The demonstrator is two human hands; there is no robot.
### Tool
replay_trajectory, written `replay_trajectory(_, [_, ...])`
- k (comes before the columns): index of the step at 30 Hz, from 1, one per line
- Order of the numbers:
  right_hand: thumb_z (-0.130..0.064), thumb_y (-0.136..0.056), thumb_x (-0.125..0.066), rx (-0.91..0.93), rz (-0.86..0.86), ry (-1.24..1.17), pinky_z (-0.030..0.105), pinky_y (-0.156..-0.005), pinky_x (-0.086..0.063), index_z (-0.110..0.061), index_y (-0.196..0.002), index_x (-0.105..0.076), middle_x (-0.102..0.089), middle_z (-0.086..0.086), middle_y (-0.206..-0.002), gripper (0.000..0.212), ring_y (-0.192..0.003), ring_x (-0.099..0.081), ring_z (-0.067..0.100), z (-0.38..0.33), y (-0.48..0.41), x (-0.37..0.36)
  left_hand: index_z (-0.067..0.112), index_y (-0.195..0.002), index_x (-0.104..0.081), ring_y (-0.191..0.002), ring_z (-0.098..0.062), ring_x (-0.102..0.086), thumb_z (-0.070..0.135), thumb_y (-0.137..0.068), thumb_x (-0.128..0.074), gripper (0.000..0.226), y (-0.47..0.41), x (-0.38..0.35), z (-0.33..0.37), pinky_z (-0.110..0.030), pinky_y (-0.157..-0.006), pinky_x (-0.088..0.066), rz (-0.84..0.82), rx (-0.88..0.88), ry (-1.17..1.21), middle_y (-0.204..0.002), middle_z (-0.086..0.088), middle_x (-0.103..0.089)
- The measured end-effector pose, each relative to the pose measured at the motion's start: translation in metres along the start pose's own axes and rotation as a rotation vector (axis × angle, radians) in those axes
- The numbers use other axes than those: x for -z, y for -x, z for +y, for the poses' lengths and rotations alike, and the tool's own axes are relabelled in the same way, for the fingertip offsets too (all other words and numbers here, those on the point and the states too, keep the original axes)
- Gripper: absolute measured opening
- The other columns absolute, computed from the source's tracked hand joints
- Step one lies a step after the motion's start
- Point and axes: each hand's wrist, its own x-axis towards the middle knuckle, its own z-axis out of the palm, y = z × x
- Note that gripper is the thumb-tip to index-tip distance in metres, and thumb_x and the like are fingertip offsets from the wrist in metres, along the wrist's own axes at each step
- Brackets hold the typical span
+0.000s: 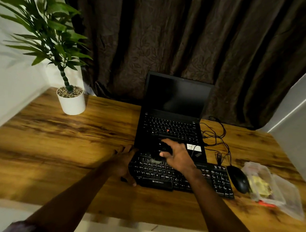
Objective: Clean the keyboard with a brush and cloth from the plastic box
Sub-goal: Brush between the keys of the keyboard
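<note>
The fingers (170, 142) of the right hand (179, 157) curl round a dark brush (162, 148), held over the upper-left keys of the keyboard (180, 176). The left hand (123, 165) grips the keyboard's left end. The keyboard lies near the counter's (75, 147) front edge, with the plastic box (273, 187) by the right edge.

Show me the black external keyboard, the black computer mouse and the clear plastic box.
black external keyboard (158, 182): head view, space bar
black computer mouse (239, 178): head view, top shell
clear plastic box (280, 188): head view, bare right side

Dim room: dark brown curtain (189, 37) behind wooden desk (57, 146), white walls (11, 82).
</note>
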Motion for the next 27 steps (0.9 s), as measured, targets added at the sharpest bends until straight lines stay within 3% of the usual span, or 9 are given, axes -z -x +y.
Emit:
replay_trajectory(4, [-0.018, -0.090, -0.072, -0.012, 0.006, 0.022, 0.037, -0.084, -0.062, -0.032, -0.139, -0.051, -0.063, 0.003, -0.127, 0.056, -0.104, -0.065, 0.015, 0.022, 0.011, 0.022, 0.028, -0.155, -0.010, -0.145, -0.033, -0.013, 0.063, -0.041, -0.091, 0.144, 0.000, 0.000, 0.003, -0.055, -0.115, -0.016, -0.015, 0.023, 0.002, -0.156, 0.001, -0.013])
replay_trajectory(8, [-0.014, -0.089, -0.072, -0.065, 0.047, 0.009, 0.035, -0.082, -0.062, -0.028, -0.140, -0.053, -0.064, 0.005, -0.125, 0.056, -0.104, -0.066, 0.017, 0.031, 0.015, 0.031, 0.027, -0.155, -0.007, -0.147, -0.035, -0.008, 0.059, -0.042, -0.092, 0.146, -0.002, 0.003, 0.007, -0.056, -0.116, -0.011, -0.042, 0.047, -0.006, -0.160, -0.001, -0.008])
replay_trajectory(11, [-0.014, -0.089, -0.072, -0.024, 0.020, -0.024, 0.039, -0.087, -0.061, -0.036, -0.135, -0.054, -0.063, 0.004, -0.125, 0.055, -0.108, -0.063, 0.018, 0.017, 0.011, 0.017, 0.024, -0.157, -0.002, -0.149, -0.040, 0.004, 0.057, -0.045, -0.092, 0.147, -0.003, 0.006, 0.014, -0.060, -0.117, -0.001, -0.080, 0.082, -0.057, -0.164, -0.008, -0.001])
replay_trajectory(13, [-0.020, -0.088, -0.073, 0.002, 0.003, -0.040, 0.042, -0.081, -0.063, -0.047, -0.130, -0.053, -0.060, 0.005, -0.126, 0.054, -0.107, -0.063, 0.019, 0.011, 0.008, 0.005, 0.023, -0.157, -0.003, -0.149, -0.040, 0.006, 0.056, -0.044, -0.093, 0.148, -0.004, 0.007, 0.017, -0.060, -0.117, -0.001, -0.085, 0.094, -0.079, -0.164, -0.012, -0.001])
replay_trajectory(16, [-0.022, -0.089, -0.072, 0.009, 0.003, -0.077, 0.037, -0.075, -0.064, -0.052, -0.129, -0.052, -0.058, 0.004, -0.127, 0.055, -0.106, -0.063, 0.020, 0.010, 0.005, 0.001, 0.023, -0.157, -0.005, -0.150, -0.040, 0.003, 0.059, -0.044, -0.091, 0.146, -0.003, 0.008, 0.018, -0.060, -0.117, -0.002, -0.078, 0.094, -0.120, -0.164, -0.013, -0.002])
replay_trajectory(19, [-0.012, -0.090, -0.070, -0.029, 0.025, -0.075, 0.024, -0.076, -0.060, -0.037, -0.134, -0.055, -0.059, -0.002, -0.122, 0.053, -0.104, -0.063, 0.013, 0.024, 0.011, 0.015, 0.022, -0.157, -0.006, -0.149, -0.039, 0.001, 0.062, -0.045, -0.090, 0.145, -0.003, 0.008, 0.017, -0.061, -0.118, -0.004, -0.071, 0.078, -0.144, -0.163, -0.011, -0.004])
replay_trajectory(22, [-0.013, -0.089, -0.070, -0.076, 0.065, -0.024, 0.031, -0.075, -0.063, -0.044, -0.129, -0.055, -0.061, 0.003, -0.119, 0.053, -0.101, -0.064, 0.016, 0.050, 0.020, 0.032, 0.021, -0.157, -0.005, -0.149, -0.039, 0.002, 0.061, -0.047, -0.090, 0.144, -0.002, 0.009, 0.018, -0.060, -0.118, -0.003, -0.078, 0.071, -0.129, -0.162, -0.011, -0.004])
replay_trajectory(25, [-0.012, -0.089, -0.071, -0.107, 0.119, 0.007, 0.018, -0.066, -0.056, -0.041, -0.133, -0.054, -0.059, 0.002, -0.119, 0.055, -0.096, -0.061, 0.011, 0.062, 0.028, 0.044, 0.022, -0.157, -0.005, -0.149, -0.040, 0.004, 0.061, -0.045, -0.090, 0.146, -0.001, 0.008, 0.017, -0.060, -0.119, -0.002, -0.070, 0.067, -0.089, -0.163, -0.010, -0.002])
replay_trajectory(27, [-0.012, -0.090, -0.070, -0.112, 0.130, -0.002, 0.019, -0.068, -0.057, -0.038, -0.134, -0.055, -0.058, 0.004, -0.121, 0.053, -0.096, -0.060, 0.010, 0.060, 0.027, 0.042, 0.021, -0.158, -0.005, -0.150, -0.039, 0.003, 0.061, -0.047, -0.090, 0.145, 0.000, 0.009, 0.018, -0.059, -0.119, -0.003, -0.069, 0.064, -0.092, -0.164, -0.010, -0.002])
